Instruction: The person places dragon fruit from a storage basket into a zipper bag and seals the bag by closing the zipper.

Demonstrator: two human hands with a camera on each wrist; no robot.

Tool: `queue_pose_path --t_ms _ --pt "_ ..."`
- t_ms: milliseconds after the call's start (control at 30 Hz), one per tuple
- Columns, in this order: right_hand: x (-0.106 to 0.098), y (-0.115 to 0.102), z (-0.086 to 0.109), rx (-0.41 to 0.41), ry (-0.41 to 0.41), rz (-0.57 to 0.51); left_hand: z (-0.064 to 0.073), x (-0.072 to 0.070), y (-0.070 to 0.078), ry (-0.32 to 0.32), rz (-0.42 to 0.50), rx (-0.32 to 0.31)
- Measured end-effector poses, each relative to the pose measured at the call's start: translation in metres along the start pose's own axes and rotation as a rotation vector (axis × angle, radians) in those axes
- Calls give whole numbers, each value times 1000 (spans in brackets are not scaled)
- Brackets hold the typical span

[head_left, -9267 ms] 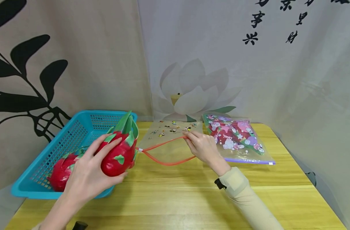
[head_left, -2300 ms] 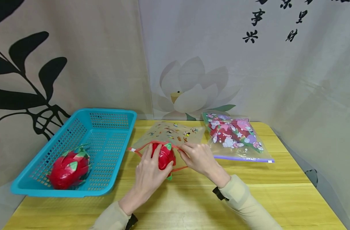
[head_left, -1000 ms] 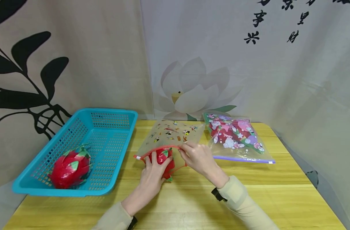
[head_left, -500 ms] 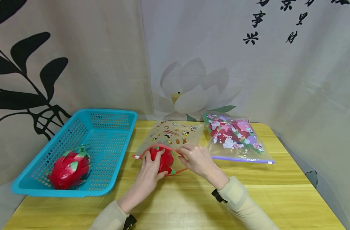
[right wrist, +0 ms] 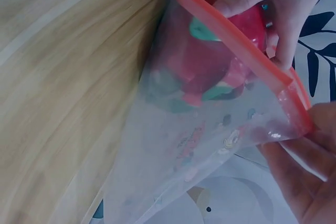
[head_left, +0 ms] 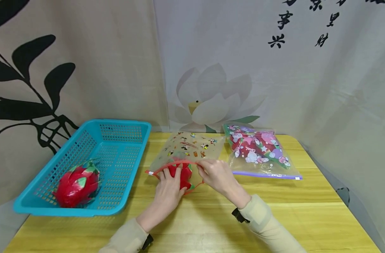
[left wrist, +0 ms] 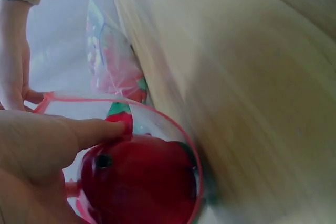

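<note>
A red toy-like dragon fruit point(head_left: 185, 176) with green leaf tips sits partly inside the mouth of a clear zip bag point(head_left: 197, 144) printed with small cartoon figures. My left hand point(head_left: 168, 191) grips the fruit from the near left, thumb on one side and fingers on the other. At the bag's right corner, my right hand point(head_left: 218, 176) pinches the red zip edge and holds the mouth apart. Through the plastic in the right wrist view, the fruit's leafy end point(right wrist: 210, 90) shows inside the bag. The left wrist view shows the red rim looping around the fruit point(left wrist: 142, 179).
A blue perforated basket point(head_left: 137, 154) stands at the left with another dragon fruit point(head_left: 77, 184) in it. Back right lies a purple-zipped clear bag point(head_left: 259, 149), filled with red and green contents. All rest on a wooden table point(head_left: 243, 225) before a printed curtain.
The left hand has brought one dragon fruit out of the basket to the bag. Over the last second the fruit has gone deeper into the mouth. The right hand keeps its hold.
</note>
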State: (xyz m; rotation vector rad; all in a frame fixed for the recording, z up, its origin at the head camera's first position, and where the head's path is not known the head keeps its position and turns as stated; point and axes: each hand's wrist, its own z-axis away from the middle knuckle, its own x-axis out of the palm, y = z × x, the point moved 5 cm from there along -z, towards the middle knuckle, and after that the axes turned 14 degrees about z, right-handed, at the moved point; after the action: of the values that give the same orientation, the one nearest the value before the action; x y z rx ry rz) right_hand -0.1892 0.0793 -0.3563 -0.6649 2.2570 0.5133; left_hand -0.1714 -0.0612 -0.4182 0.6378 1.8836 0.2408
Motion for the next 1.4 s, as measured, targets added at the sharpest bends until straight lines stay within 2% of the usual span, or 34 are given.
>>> queue_pose_path --t_ms 233,300,367,467,700,933,1267,1400 --pt "-1 -1 -1 8 30 -11 1 1 8 17 -108 209" --pt "-2 -2 -1 2 34 -10 2 1 9 51 -144 250" --pt "-2 -3 -1 -2 38 -11 1 2 10 81 -177 262" --pt "-2 -4 -1 -6 37 -12 -1 5 10 103 -220 244" --pt "-3 -3 -2 4 36 -11 -9 11 10 103 -294 160" --pt "-2 -1 -2 10 40 -26 -15 10 10 122 -316 129" --pt "-5 0 -3 21 48 -47 -24 16 4 89 -311 75" --pt "-6 1 -5 28 59 -57 -20 14 6 100 -382 91"
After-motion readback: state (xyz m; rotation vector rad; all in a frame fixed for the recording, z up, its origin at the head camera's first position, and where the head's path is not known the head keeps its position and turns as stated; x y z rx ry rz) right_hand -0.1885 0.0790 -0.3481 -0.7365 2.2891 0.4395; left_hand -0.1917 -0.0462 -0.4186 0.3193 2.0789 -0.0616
